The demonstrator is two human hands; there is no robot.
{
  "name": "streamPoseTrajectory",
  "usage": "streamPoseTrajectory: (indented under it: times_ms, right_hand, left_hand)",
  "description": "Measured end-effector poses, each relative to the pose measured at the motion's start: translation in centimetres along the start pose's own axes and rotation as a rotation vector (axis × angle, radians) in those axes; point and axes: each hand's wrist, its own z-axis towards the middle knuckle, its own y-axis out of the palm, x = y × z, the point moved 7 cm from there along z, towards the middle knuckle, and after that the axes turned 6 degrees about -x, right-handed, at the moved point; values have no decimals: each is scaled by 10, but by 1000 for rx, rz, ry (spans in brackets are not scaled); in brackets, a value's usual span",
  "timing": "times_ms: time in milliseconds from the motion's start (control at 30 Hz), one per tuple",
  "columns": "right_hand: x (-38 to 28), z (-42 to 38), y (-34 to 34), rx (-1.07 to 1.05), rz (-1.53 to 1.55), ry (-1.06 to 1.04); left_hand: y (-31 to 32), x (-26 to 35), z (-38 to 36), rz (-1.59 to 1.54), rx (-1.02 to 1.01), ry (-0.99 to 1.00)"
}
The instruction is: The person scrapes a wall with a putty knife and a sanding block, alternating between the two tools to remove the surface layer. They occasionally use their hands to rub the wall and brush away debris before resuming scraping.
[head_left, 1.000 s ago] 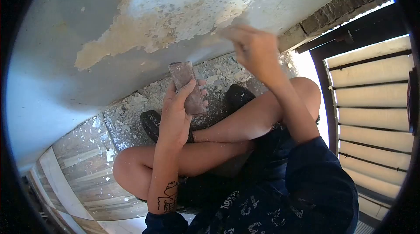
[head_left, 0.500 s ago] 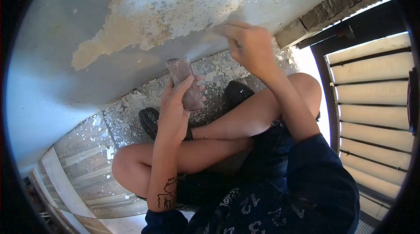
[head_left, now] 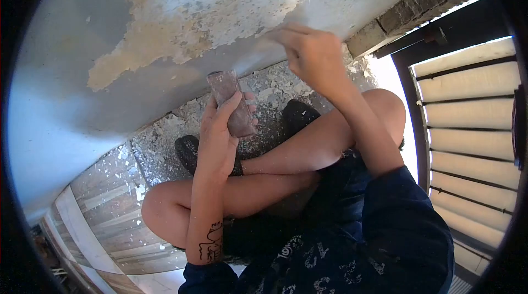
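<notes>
My left hand [head_left: 217, 123] is wrapped around a dusty reddish-brown sanding block [head_left: 225, 86], its thumb lying across the upper face. The block is tilted and held in front of the wall's lower part, above the floor. Higher and to the right, my right hand [head_left: 316, 57] is raised close to the peeling wall [head_left: 181, 25]. Its fingers stretch toward the surface, blurred at the tips, and no object shows in them. Bare plaster patches show where the blue-grey paint has come off.
Paint flakes litter the concrete floor [head_left: 159, 145] along the wall base. My crossed legs [head_left: 275, 189] and dark shoes [head_left: 300, 115] are close below the hands. A barred metal gate [head_left: 467, 123] stands at the right, wood-look tiles [head_left: 110, 206] at the lower left.
My right hand stays near the wall, its fingertips blurred in both frames. The left hand keeps its hold on the block with barely any shift. The view has tilted slightly.
</notes>
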Motion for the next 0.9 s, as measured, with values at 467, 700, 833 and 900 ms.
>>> streamPoseTrajectory:
  times_ms: [467,700,833,900]
  right_hand:
    - [-4,-6,18,-69,-63,-63]
    - [-8,1,1,-11,-13,-19]
    - [-6,0,20,-79,25,14]
    - [-4,0,23,-63,11,5]
  left_hand:
    - [4,3,0,-5,-35,5]
    - [6,-1,0,-20,-57,0]
    - [3,-1,-2,-9,-23,-10]
    - [5,1,-1,5,-24,-4]
